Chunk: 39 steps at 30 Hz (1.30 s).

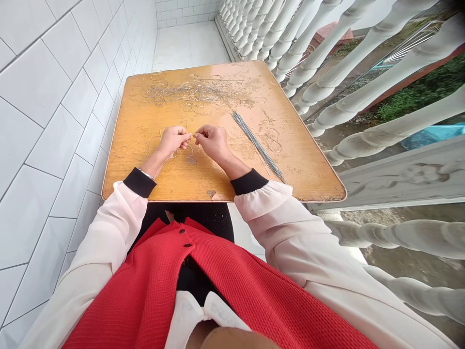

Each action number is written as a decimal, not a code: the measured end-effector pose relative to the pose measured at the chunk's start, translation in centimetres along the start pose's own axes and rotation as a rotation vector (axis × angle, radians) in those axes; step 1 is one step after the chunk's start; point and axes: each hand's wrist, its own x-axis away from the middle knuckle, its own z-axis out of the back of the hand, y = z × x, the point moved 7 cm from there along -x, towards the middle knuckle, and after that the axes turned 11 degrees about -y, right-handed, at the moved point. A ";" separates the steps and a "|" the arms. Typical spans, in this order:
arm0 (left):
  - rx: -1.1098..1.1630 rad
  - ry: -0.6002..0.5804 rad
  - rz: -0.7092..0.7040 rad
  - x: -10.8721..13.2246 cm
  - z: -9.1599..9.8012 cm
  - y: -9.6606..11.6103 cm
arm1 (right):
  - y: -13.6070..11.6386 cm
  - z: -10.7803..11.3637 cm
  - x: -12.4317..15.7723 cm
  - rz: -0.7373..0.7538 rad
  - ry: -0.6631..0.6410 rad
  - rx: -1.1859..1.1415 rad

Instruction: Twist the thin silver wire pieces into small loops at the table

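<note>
My left hand and my right hand rest close together on the middle of a worn wooden table. Both are closed in a pinch, and their fingertips meet on a thin piece of wire held between them. A few small bent wire loops lie on the table just under my hands. A bundle of straight wire rods lies diagonally to the right of my right hand.
A large tangle of finished wire rings covers the far part of the table. Loose rings lie near the left edge. A white tiled wall runs along the left; a white balustrade stands on the right.
</note>
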 end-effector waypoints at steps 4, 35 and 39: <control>-0.023 -0.093 0.050 0.0 0.1 -0.3 | 0.1 -0.4 -0.1 -0.032 -0.081 -0.009; -1.001 -0.098 -0.210 0.2 -1.6 0.7 | 0.0 3.9 -0.7 0.313 0.173 0.563; -1.218 -0.041 -0.206 0.6 -2.1 1.0 | 0.6 3.9 -1.3 0.184 0.148 0.628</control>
